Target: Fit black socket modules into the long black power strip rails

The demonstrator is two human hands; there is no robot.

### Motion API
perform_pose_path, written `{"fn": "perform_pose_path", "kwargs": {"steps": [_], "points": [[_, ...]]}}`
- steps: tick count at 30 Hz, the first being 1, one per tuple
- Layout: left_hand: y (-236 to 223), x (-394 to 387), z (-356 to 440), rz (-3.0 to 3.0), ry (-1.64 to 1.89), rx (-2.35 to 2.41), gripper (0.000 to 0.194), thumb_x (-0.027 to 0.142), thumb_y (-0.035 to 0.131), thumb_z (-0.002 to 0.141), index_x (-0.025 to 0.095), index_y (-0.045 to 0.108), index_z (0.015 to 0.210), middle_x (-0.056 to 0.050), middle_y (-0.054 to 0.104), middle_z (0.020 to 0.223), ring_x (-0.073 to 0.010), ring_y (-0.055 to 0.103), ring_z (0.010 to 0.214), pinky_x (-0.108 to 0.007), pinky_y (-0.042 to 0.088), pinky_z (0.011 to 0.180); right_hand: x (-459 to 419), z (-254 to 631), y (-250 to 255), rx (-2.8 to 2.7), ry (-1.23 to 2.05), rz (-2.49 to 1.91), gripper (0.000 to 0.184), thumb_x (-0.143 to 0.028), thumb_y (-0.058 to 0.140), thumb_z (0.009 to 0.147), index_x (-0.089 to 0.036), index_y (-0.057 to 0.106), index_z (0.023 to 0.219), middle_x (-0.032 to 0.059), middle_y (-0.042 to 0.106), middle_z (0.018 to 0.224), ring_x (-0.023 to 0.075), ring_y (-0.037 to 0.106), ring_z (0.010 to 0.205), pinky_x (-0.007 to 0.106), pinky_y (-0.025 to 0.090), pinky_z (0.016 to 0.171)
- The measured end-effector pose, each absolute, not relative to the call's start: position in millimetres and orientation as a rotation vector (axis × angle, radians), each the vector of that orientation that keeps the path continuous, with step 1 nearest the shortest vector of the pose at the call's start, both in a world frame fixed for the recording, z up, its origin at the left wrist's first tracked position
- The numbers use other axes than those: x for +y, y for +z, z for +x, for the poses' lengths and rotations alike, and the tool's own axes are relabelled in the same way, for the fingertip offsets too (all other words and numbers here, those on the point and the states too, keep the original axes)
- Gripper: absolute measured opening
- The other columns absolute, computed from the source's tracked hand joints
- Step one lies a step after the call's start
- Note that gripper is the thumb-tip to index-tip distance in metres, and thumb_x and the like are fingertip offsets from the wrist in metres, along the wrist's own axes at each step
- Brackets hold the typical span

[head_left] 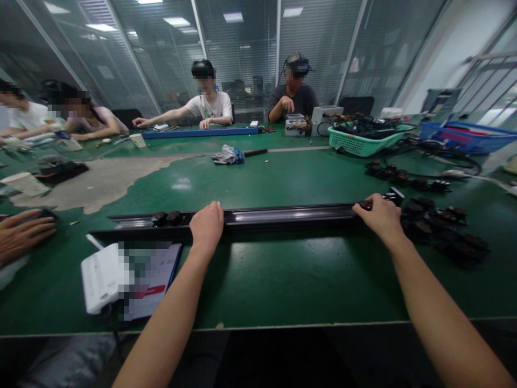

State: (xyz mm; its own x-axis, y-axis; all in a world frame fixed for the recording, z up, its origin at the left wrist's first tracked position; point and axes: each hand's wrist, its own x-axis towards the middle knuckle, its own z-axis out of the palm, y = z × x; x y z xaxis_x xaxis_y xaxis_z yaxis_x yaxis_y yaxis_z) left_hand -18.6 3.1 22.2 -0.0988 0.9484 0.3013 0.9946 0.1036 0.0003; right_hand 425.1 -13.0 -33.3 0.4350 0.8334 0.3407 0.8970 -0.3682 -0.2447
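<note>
A long black rail (291, 214) lies crosswise on the green table, with a shiny open channel along its length. My left hand (207, 229) is closed around the rail left of its middle. Just left of that hand, small black modules (167, 217) sit in the channel. At the rail's right end my right hand (379, 216) pinches a small black module (365, 205), mostly hidden under the fingers and in or right over the channel. Beside my right hand lies a pile of loose black modules (438, 223).
A white device (103, 277) and a booklet (155, 283) lie at the near left, close to a neighbour's hand (24, 234). Gloves (228, 155) lie mid-table. A green basket (363, 144) of cables and a blue basket (464, 137) stand back right. Several people sit around.
</note>
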Motion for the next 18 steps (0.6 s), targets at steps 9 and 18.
{"fn": "perform_pose_path", "kwargs": {"steps": [9, 18], "points": [[22.9, 1.9, -17.2, -1.92, -0.28, -2.145, 0.051, 0.033, 0.016, 0.102, 0.015, 0.064, 0.102, -0.014, 0.072, 0.095, -0.0276, 0.07, 0.09, -0.033, 0.05, 0.073, -17.0, 419.6, -25.7, -1.47, -0.25, -2.35, 0.044, -0.055, 0.048, 0.08, -0.018, 0.062, 0.1, 0.0148, 0.066, 0.093, 0.0318, 0.059, 0.09, 0.041, 0.04, 0.079], [24.1, 2.1, -17.4, -1.922, -0.267, -2.148, 0.051, 0.033, 0.017, 0.102, 0.014, 0.064, 0.102, -0.014, 0.071, 0.095, -0.0272, 0.069, 0.09, -0.033, 0.05, 0.074, -18.0, 422.9, -23.7, -1.458, -0.217, -2.372, 0.044, -0.056, 0.048, 0.08, -0.019, 0.062, 0.1, 0.0143, 0.066, 0.092, 0.0313, 0.058, 0.09, 0.04, 0.039, 0.079]]}}
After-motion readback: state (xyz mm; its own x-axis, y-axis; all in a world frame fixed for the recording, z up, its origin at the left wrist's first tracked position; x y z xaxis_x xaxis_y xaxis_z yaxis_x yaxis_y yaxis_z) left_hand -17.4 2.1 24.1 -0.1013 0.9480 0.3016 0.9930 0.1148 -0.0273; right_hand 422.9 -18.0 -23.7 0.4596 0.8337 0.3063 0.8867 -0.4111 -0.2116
